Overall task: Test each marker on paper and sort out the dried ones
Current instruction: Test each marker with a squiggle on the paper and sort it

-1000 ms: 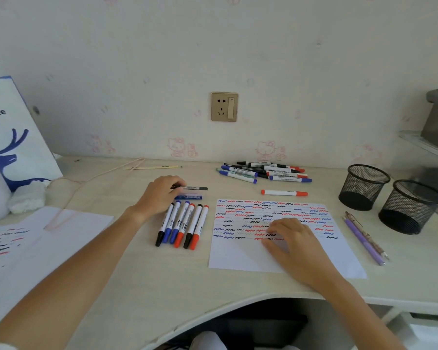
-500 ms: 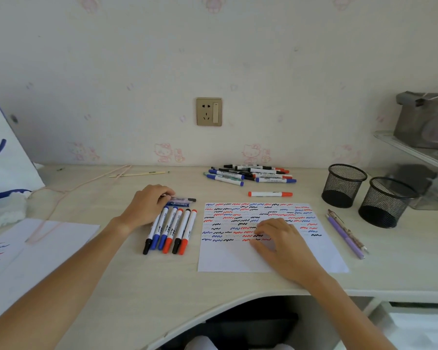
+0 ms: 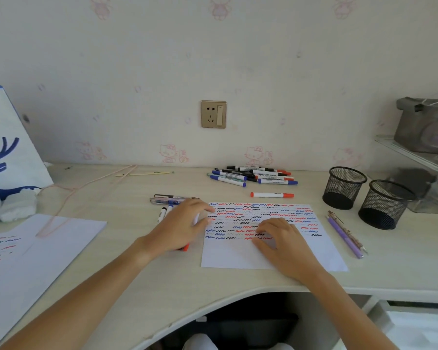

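Observation:
A white test paper (image 3: 238, 256) covered with red, blue and black squiggles lies in the middle of the desk. My right hand (image 3: 283, 245) rests flat on it, fingers slightly bent. My left hand (image 3: 182, 226) lies over the row of markers (image 3: 162, 214) left of the paper and hides most of them. Its fingers curl round the white barrel of the rightmost red marker (image 3: 186, 247), whose red end pokes out under the palm. A pile of markers (image 3: 253, 175) sits at the back, with one red marker (image 3: 272, 195) lying alone in front of it.
Two black mesh cups (image 3: 344, 188) (image 3: 384, 203) stand at the right, with two purple pens (image 3: 344, 233) beside the paper. Two pens (image 3: 172, 198) lie behind the row. A second scribbled sheet (image 3: 36, 248) and a white bag (image 3: 8, 147) are at the left.
My left hand has moved from the pens behind the row towards me and to the right, onto the row of markers. My right hand has stayed on the paper.

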